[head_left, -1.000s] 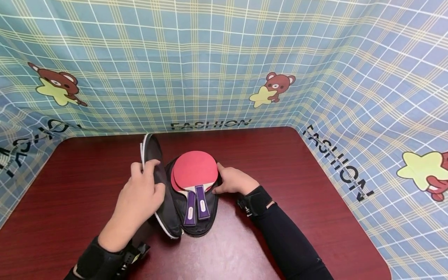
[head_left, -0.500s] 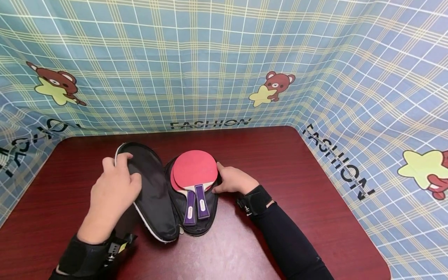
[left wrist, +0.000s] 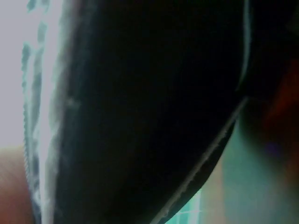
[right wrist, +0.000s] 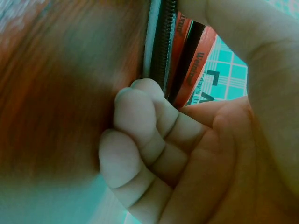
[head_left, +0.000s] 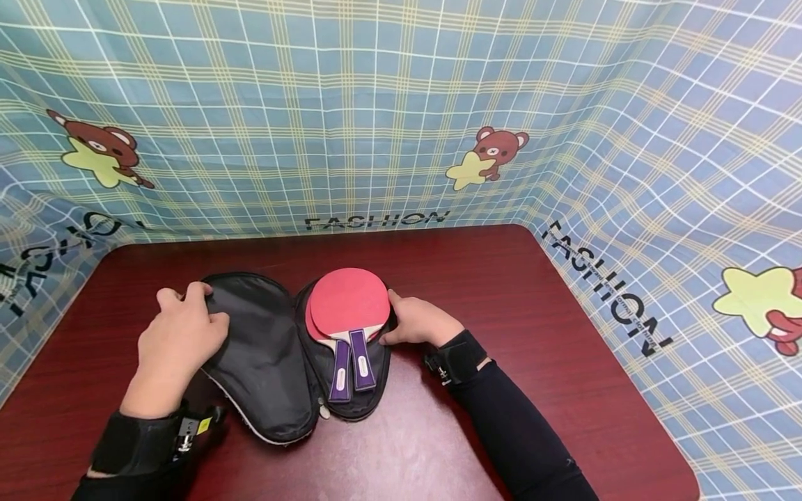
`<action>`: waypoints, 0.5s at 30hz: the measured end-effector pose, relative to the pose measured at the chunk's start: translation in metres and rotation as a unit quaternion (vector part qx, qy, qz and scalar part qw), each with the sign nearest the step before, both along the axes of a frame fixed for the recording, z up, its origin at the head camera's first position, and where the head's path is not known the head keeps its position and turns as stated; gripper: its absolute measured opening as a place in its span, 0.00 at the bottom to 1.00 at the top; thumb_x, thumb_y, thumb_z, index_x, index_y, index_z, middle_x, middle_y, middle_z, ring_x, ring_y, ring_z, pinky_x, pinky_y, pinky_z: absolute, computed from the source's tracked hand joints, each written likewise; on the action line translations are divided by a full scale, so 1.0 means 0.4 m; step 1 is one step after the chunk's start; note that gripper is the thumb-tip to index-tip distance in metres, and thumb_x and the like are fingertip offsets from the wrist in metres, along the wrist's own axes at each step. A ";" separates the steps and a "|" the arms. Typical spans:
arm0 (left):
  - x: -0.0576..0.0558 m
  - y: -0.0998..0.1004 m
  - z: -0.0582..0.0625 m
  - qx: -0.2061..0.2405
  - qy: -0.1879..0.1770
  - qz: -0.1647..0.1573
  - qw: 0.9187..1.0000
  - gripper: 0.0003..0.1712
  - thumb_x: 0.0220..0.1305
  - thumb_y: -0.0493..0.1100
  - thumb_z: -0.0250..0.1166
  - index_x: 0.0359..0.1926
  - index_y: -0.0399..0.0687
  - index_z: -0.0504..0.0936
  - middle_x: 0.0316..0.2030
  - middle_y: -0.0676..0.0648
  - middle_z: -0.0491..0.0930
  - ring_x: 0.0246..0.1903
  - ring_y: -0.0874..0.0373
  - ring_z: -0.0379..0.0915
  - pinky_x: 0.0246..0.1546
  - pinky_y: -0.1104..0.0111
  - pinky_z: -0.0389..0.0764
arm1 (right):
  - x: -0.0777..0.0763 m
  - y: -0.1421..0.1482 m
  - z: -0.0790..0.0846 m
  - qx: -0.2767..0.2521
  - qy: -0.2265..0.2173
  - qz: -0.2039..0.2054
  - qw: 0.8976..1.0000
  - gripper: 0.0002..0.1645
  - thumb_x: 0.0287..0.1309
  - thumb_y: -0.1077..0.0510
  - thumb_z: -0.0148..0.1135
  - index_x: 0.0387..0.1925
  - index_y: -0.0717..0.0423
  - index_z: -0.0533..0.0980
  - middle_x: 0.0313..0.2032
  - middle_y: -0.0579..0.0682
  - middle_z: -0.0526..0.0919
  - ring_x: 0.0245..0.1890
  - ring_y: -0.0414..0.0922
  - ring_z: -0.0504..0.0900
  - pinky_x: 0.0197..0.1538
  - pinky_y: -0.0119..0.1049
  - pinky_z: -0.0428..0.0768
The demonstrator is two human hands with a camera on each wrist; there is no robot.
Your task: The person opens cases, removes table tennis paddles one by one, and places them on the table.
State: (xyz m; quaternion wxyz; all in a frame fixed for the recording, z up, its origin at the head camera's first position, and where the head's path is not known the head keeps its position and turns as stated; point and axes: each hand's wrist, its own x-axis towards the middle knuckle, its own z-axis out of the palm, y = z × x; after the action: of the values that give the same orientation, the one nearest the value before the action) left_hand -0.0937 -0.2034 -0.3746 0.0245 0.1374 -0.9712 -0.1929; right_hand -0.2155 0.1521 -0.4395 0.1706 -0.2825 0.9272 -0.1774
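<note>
A black table tennis racket case (head_left: 266,355) lies spread wide on the table, its lid folded out to the left. Two red rackets (head_left: 349,300) with purple handles (head_left: 361,362) overlap in the right half, handles toward the front. My left hand (head_left: 182,337) grips the lid's far left edge, thumb over the lining. In the left wrist view the dark lid (left wrist: 140,112) and its pale zipper edge fill most of the picture. My right hand (head_left: 421,323) holds the right rim beside the rackets; the right wrist view shows curled fingers (right wrist: 135,112) against the zipper (right wrist: 163,46).
The dark red table (head_left: 489,396) runs back to a blue checked cloth (head_left: 376,139) hanging behind and at both sides. A small zipper pull (head_left: 324,410) sits at the case's front fold.
My left hand has swung the case's lid from nearly upright down to the left, so its lining now faces up. My right hand and the rackets stay where they were.
</note>
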 end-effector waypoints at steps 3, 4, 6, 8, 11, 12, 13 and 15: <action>-0.008 -0.014 -0.017 -0.001 -0.025 -0.007 1.000 0.35 0.64 0.48 0.54 0.67 0.34 0.60 0.50 0.21 0.55 0.27 0.35 0.69 0.19 0.50 0.68 | 0.000 0.000 0.002 -0.001 0.003 0.000 1.000 0.61 0.48 0.42 0.77 0.75 0.60 0.55 0.56 0.56 0.82 0.52 0.46 0.82 0.62 0.44 0.77; -0.010 -0.019 -0.024 -0.002 -0.037 -0.010 0.999 0.35 0.64 0.48 0.56 0.67 0.34 0.59 0.52 0.20 0.54 0.31 0.32 0.69 0.20 0.48 0.69 | 0.001 0.000 0.003 0.000 0.003 0.001 1.000 0.61 0.48 0.42 0.77 0.75 0.60 0.55 0.56 0.56 0.82 0.52 0.47 0.82 0.62 0.44 0.77; -0.014 -0.028 -0.036 -0.005 -0.062 -0.017 0.998 0.37 0.64 0.49 0.58 0.67 0.33 0.58 0.55 0.18 0.52 0.38 0.27 0.65 0.25 0.44 0.69 | 0.001 -0.001 0.004 0.001 0.002 0.001 1.000 0.61 0.48 0.42 0.77 0.75 0.60 0.55 0.57 0.57 0.81 0.53 0.47 0.82 0.62 0.44 0.77; -0.017 -0.032 -0.050 -0.009 -0.079 -0.024 0.997 0.38 0.65 0.49 0.59 0.67 0.32 0.58 0.58 0.17 0.49 0.43 0.24 0.60 0.30 0.40 0.68 | 0.002 -0.002 0.004 0.001 0.002 0.001 1.000 0.61 0.48 0.42 0.77 0.75 0.61 0.55 0.57 0.57 0.81 0.54 0.47 0.82 0.62 0.44 0.77; -0.021 -0.030 -0.068 -0.023 -0.076 -0.039 0.996 0.37 0.65 0.48 0.60 0.67 0.30 0.59 0.60 0.16 0.48 0.49 0.21 0.54 0.40 0.34 0.65 | 0.001 -0.002 0.001 0.004 0.003 0.001 1.000 0.62 0.48 0.42 0.77 0.75 0.61 0.55 0.57 0.57 0.81 0.54 0.47 0.82 0.62 0.43 0.77; -0.022 -0.027 -0.073 -0.029 -0.067 -0.043 0.996 0.36 0.64 0.47 0.60 0.66 0.30 0.61 0.61 0.17 0.48 0.51 0.20 0.52 0.43 0.33 0.63 | 0.000 -0.002 0.000 0.005 0.005 0.001 1.000 0.62 0.48 0.41 0.77 0.75 0.61 0.55 0.57 0.57 0.81 0.53 0.47 0.82 0.61 0.43 0.77; -0.022 -0.023 -0.076 -0.035 -0.057 -0.048 0.997 0.35 0.64 0.46 0.60 0.66 0.31 0.63 0.61 0.17 0.48 0.53 0.19 0.50 0.46 0.32 0.61 | 0.000 -0.002 -0.001 0.006 0.006 0.001 1.000 0.62 0.48 0.41 0.77 0.75 0.61 0.55 0.57 0.57 0.82 0.53 0.46 0.82 0.61 0.43 0.78; -0.024 -0.013 -0.079 -0.046 -0.041 -0.059 0.996 0.33 0.64 0.45 0.61 0.65 0.33 0.65 0.63 0.17 0.48 0.57 0.18 0.47 0.50 0.31 0.57 | -0.001 -0.001 -0.003 0.011 0.007 0.000 1.000 0.62 0.49 0.41 0.76 0.76 0.61 0.54 0.57 0.56 0.81 0.53 0.46 0.82 0.61 0.43 0.78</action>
State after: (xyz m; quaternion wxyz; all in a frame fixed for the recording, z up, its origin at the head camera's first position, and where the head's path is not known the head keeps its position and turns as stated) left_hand -0.1032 -0.2085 -0.4064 -0.0205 0.0864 -0.9856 -0.1438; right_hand -0.2160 0.1515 -0.4407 0.1674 -0.2817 0.9302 -0.1657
